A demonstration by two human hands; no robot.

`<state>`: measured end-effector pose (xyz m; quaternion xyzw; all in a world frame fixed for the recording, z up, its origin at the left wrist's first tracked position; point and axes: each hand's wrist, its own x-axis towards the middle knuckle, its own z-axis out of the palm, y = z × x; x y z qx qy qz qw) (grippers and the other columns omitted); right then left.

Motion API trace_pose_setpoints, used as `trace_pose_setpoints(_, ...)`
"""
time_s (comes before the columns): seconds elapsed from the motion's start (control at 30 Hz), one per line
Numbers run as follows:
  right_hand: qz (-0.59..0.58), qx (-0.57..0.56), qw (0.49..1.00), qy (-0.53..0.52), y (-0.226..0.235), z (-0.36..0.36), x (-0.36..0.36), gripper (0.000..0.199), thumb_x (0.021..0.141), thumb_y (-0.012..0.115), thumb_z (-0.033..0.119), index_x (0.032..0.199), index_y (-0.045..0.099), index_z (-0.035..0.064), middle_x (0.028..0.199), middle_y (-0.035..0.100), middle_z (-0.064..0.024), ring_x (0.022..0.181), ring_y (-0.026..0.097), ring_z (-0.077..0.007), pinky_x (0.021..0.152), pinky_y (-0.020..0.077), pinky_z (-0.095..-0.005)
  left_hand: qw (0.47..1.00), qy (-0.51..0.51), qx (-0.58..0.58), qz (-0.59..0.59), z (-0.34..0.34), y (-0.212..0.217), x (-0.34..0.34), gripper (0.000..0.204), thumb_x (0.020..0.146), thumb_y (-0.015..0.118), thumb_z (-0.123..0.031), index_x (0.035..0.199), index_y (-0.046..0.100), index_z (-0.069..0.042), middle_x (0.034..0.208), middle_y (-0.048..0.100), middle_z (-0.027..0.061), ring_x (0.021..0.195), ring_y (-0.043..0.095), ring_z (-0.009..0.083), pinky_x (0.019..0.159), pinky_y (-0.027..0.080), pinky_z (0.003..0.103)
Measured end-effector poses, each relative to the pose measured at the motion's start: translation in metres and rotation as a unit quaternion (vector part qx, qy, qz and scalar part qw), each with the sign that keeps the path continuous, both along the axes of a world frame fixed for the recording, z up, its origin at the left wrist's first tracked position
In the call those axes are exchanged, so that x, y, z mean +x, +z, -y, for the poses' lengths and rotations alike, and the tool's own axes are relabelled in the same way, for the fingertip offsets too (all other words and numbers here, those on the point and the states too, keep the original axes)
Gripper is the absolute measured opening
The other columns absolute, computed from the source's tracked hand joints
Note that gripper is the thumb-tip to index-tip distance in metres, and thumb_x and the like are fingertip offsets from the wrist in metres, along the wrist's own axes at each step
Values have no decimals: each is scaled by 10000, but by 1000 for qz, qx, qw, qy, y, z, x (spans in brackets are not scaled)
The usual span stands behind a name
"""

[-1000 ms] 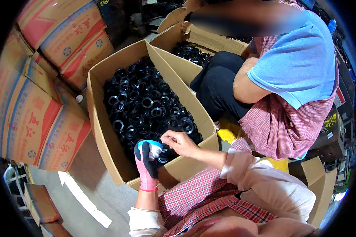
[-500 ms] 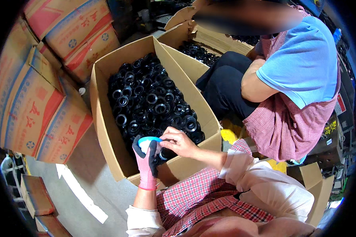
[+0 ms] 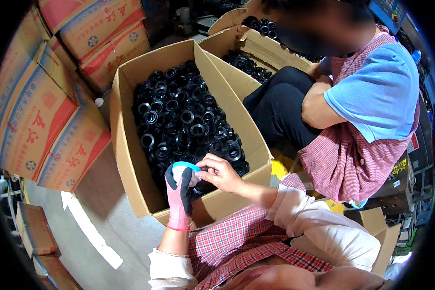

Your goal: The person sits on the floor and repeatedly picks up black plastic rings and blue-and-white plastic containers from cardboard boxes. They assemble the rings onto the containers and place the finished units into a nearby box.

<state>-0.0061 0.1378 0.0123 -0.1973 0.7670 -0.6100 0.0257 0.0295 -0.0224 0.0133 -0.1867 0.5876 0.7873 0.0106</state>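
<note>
An open cardboard box [image 3: 125, 159] in front of me is filled with several black plastic rings [image 3: 183, 121]. My left hand [image 3: 180, 193], in a pink and black glove, is closed around a light blue ring-shaped part [image 3: 184, 166] at the box's near end. My bare right hand [image 3: 221, 173] pinches a black ring against that blue part, its fingers touching my left hand. Both hands hover just above the heap of rings.
A person in a blue shirt and checked apron [image 3: 367, 125] sits at the right beside two more open boxes of black rings [image 3: 249, 65]. Stacked printed cartons [image 3: 43, 111] stand at the left. Bare grey floor [image 3: 101, 227] lies below the box.
Both hands stayed together over the box's near end; my right fingers shifted slightly on the blue part. The view has tilted a little.
</note>
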Motion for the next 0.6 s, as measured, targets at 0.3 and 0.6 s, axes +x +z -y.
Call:
trace_pose_setpoints(0.3, 4, 0, 1000, 11, 0, -2, 0, 181, 875, 709, 169, 981, 687, 24, 842, 511, 2, 605, 388, -63, 539, 324, -228, 1000, -11, -2, -11, 4, -10, 0, 546, 883, 696, -286, 1296, 435, -42, 1125, 502, 93, 964, 542, 162, 794, 499, 280)
trace_pose_setpoints(0.6, -13, 13, 1000, 10, 3, -5, 0, 183, 895, 684, 170, 975, 661, 7, 805, 508, -22, 593, 425, -77, 542, 354, -246, 1000, -10, 17, -7, -1, 2, 0, 534, 889, 686, -282, 1292, 442, -33, 1112, 511, 96, 934, 548, 160, 799, 491, 287)
